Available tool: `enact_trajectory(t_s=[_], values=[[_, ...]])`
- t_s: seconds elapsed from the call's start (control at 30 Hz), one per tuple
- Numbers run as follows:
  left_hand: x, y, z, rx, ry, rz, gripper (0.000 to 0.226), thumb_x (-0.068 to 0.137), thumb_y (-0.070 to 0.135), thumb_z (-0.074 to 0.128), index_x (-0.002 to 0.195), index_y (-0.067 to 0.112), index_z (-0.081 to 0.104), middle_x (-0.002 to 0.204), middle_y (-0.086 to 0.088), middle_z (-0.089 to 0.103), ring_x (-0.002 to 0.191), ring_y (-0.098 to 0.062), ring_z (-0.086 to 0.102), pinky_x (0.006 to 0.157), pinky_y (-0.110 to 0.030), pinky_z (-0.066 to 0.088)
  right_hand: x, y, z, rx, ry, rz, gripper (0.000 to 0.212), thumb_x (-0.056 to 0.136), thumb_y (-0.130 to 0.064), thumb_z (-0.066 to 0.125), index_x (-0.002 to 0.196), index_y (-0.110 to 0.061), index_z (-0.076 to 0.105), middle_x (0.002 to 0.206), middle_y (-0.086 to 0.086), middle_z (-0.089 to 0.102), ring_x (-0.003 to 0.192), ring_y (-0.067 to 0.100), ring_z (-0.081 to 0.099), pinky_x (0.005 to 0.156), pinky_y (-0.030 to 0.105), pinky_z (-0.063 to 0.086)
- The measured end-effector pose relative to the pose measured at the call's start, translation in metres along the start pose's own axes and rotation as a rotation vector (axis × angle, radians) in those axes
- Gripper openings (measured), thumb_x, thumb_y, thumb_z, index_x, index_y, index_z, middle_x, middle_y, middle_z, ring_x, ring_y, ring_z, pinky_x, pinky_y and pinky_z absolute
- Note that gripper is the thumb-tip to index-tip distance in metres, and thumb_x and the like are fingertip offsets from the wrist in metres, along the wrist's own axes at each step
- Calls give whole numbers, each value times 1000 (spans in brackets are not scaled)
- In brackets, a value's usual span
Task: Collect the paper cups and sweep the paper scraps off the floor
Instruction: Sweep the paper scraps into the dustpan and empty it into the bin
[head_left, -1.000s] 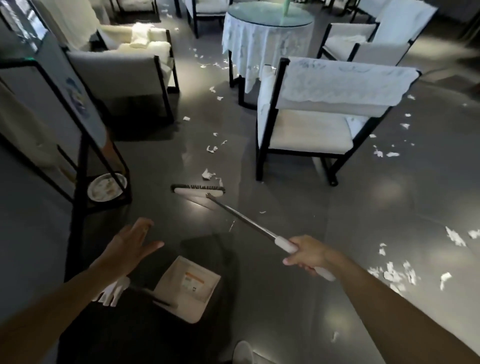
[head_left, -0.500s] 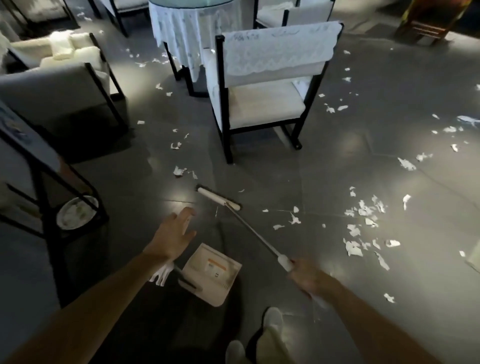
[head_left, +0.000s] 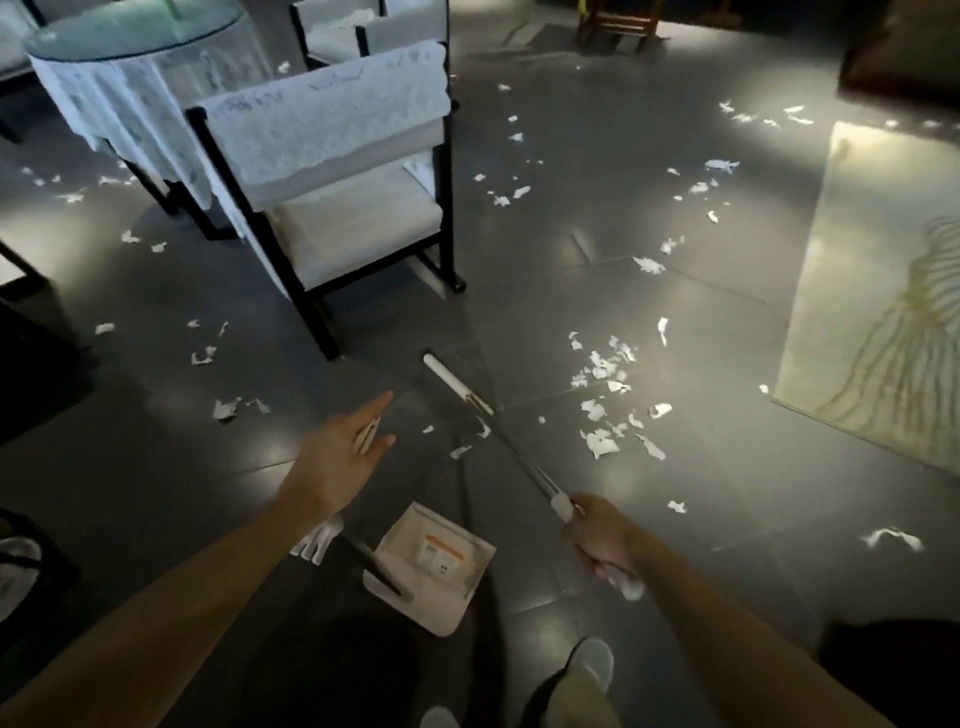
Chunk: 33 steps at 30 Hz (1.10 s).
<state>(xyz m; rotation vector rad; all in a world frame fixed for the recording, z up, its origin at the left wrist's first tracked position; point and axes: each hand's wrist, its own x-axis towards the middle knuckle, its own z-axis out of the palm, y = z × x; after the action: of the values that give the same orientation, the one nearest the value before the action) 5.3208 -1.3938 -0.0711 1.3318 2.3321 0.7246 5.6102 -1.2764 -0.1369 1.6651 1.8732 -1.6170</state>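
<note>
My right hand (head_left: 602, 538) grips the white handle end of a broom; its metal shaft (head_left: 519, 457) runs up-left to the white broom head (head_left: 452, 382) on the dark floor. A dense patch of white paper scraps (head_left: 605, 410) lies just right of the broom head. More scraps (head_left: 228, 408) are scattered left of it and further back (head_left: 509, 195). My left hand (head_left: 345, 449) hovers with fingers stretched out, holding nothing, above a beige dustpan (head_left: 431, 564) that lies on the floor with its dark handle pointing left. No paper cup is visible.
A white-cushioned, black-framed chair (head_left: 337, 208) stands just behind the broom head, with a round table under a white cloth (head_left: 130, 67) behind it. A pale rug (head_left: 883, 291) covers the floor at the right. My shoes (head_left: 589, 662) show at the bottom.
The view has swung right, bringing the rug into sight. The broom head has turned and now points toward the chair leg, near the scrap patch. My left hand stays spread above the dustpan.
</note>
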Motion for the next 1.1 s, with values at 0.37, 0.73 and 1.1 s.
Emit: enact_trajectory(t_s=[0.37,0.73,1.1], values=[[107,161,93,71,-120,193,61,88,31,63,142,37,34,100,-5,50,96,-25,53,82,-29,37,6,40,-182,91,196,-52,24,96,-9,46,118,-16,48,75,6,57,45,12,47,39,22,41],[229,318,166,128,-114,372,48,92,13,50,137,28,42,113,-16,54,103,-37,54,88,-40,42,26,74,-335,134,297,-12,21,97,-13,48,118,-13,49,77,3,50,55,13,48,43,17,43],[438,426,227,92,-107,322,41,92,17,51,131,29,43,119,-17,56,103,-41,55,92,-44,46,180,10,-532,318,412,-78,32,98,-18,49,130,-23,49,59,3,40,43,12,35,35,21,36]])
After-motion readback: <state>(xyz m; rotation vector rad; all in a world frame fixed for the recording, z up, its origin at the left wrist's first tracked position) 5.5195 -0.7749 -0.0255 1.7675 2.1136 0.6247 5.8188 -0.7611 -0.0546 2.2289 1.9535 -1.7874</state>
